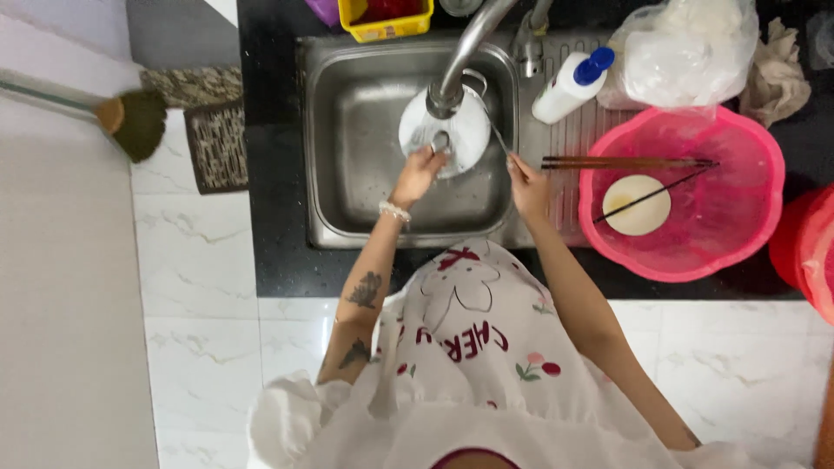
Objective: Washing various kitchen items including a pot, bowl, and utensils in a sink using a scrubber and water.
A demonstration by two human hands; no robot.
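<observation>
A thin metal utensil (497,136) is pinched in the closed right hand (528,184) at the sink's (347,208) right rim. A white plate (469,130) is gripped at its lower edge by the closed left hand (419,172), under the faucet (465,52). Beyond, a pink basin (738,247) is seen, holding a bowl (637,205) and chopsticks (625,161).

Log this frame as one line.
left hand: rubbing white plate under faucet | right hand: holding plate edge | pink basin: bowl, chopsticks
</observation>
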